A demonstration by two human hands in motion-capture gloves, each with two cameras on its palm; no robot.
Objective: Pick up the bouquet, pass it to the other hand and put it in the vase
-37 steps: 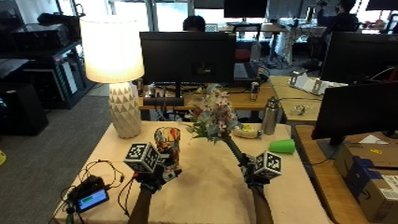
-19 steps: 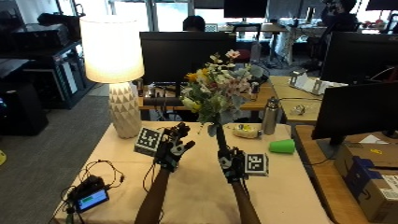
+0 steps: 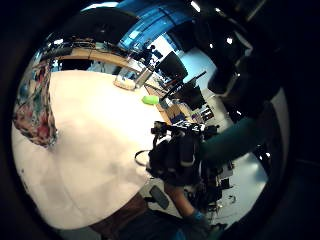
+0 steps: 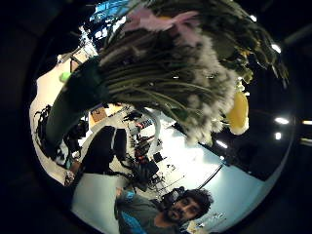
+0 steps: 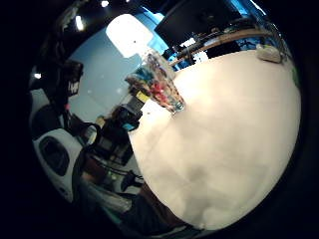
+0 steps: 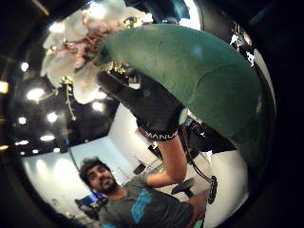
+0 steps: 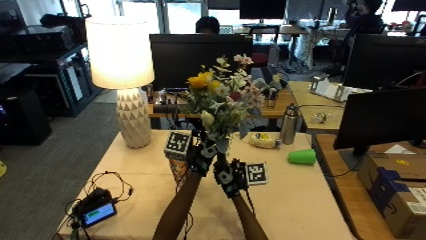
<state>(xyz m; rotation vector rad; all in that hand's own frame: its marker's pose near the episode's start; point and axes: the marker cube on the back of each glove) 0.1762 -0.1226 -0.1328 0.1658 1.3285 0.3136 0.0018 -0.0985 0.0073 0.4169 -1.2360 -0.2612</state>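
Right now the mixed bouquet of yellow, white and pink flowers with green wrapped stems (image 7: 219, 102) stands upright in the air above the cream-topped table (image 7: 293, 200), with both gloved hands meeting at its stem bundle. This looks like the handover itself. To do it well, the receiving hand should close fully round the stems, just beside the other hand, before that one lets go, keeping the bouquet upright so the heads do not tip.

The left hand (image 7: 202, 156) sits higher on the stems, its grip apparently wrapped round them; the right hand (image 7: 227, 176) lies just below, also seemingly curled on the bundle, though neither hand's fingers show clearly.

The multicoloured patterned glass vase (image 5: 160, 87) stands on the table beneath the hands, largely hidden from above.
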